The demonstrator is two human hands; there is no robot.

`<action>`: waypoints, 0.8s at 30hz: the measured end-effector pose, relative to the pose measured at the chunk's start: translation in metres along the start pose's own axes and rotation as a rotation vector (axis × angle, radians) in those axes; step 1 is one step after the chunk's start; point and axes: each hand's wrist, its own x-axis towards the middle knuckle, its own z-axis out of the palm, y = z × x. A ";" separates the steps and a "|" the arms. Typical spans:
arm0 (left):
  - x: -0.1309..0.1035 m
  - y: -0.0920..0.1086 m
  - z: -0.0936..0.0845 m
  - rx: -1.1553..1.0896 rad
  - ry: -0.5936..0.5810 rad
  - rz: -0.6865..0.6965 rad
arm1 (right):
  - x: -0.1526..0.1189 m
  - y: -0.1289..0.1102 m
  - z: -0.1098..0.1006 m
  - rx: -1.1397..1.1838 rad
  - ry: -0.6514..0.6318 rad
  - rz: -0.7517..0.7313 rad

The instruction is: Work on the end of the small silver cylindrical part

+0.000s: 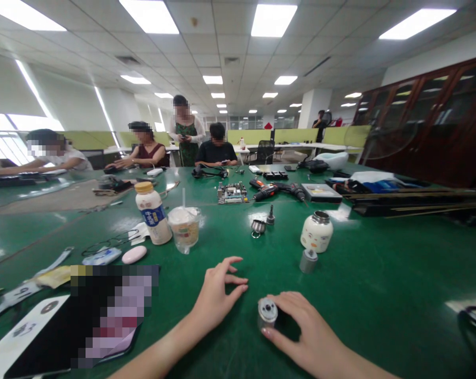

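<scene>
The right hand (pixel 297 316) grasps a metal cylinder (pixel 267 317) at five o'clock in view, thumb and fingers around its side, presumably leaving the holed top exposed. At ten o'clock from it, the left hand (pixel 218 287) hovers empty, loosely open. Another cylinder (pixel 308 262) stands on the worktop (pixel 372 295) at one o'clock.
</scene>
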 end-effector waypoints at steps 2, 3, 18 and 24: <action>-0.002 -0.009 0.004 0.017 -0.014 -0.001 | 0.000 0.000 0.000 0.000 -0.007 0.006; -0.002 -0.011 0.005 0.021 -0.007 0.000 | 0.000 0.000 0.000 0.000 -0.012 0.010; -0.019 0.058 0.004 -0.096 0.013 0.097 | 0.000 0.001 0.003 0.034 0.009 -0.002; -0.021 0.051 0.008 -0.086 -0.031 0.119 | 0.000 0.003 0.004 0.031 0.014 -0.015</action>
